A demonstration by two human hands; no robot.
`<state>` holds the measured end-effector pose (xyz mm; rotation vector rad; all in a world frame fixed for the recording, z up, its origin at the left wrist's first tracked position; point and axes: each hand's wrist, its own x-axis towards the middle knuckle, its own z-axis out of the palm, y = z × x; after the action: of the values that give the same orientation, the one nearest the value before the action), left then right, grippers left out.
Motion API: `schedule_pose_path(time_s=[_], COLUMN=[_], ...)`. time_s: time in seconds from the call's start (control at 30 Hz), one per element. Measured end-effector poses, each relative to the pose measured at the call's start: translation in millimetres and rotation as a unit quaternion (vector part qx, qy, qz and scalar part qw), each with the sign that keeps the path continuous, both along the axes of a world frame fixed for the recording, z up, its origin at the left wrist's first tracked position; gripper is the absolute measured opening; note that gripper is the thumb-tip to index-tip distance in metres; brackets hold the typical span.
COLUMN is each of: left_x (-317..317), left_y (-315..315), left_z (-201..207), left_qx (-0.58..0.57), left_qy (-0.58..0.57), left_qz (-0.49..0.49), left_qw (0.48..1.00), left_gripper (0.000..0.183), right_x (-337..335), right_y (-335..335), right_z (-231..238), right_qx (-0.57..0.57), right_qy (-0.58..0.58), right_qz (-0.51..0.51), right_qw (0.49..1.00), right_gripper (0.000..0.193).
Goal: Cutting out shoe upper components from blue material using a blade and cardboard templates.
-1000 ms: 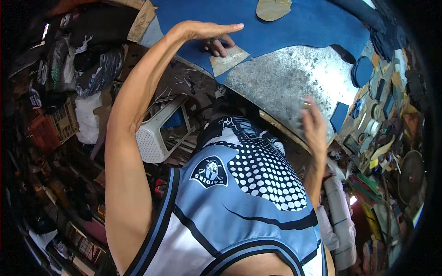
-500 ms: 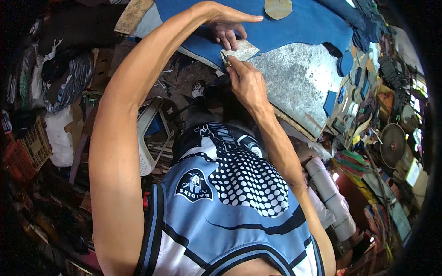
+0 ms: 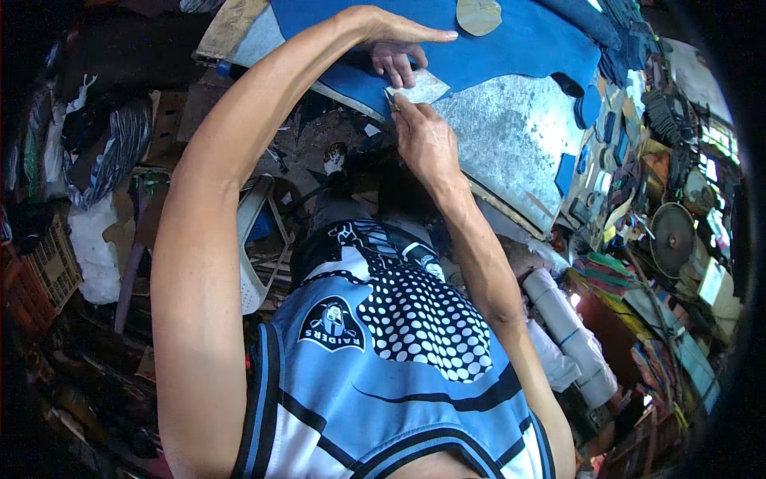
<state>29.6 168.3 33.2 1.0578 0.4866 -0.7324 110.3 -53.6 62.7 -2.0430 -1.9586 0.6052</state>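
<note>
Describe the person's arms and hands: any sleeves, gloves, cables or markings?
The left arm and right arm are lean and bare, with no sleeves, cables or clear markings. The left hand and right hand wear no gloves, and no wristwatch shows. The jersey is sleeveless: light blue, white side panels, white dots on black, black-and-blue striped armhole trim.

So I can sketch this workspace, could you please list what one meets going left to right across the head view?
Orange crate, white bundle, pale stool, right hand, grey metal sheet, round fan-like disc.
</note>
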Motion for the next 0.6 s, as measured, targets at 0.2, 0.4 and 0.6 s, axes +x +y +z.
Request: schedule_pose_path(time_s=[0.2,0.4,0.6], left_x=[-2,-43,-60], left_y=[-16,-64,-103], left_z=[6,-22,-13], left_qx=[0.073,0.565,0.658], left_qy=[0.016,-0.238,-0.224], left_qz=[0.031,0.040,0.015], left_qw=[0.997,0.789,0.719], left_gripper=[0.121,0.056,0.073], right_x=[-5,-6,2], right_y=[7,6,-2], right_z=[0,-2,-2], right_qx=[-0.009,-0.003,-0.009], right_qy=[-0.027,-0.012,-0.016], right_qz=[0.004,0.015,0.003], right_qw=[1.000,1.000,1.000], right_gripper=[0.030,0.030,0.029])
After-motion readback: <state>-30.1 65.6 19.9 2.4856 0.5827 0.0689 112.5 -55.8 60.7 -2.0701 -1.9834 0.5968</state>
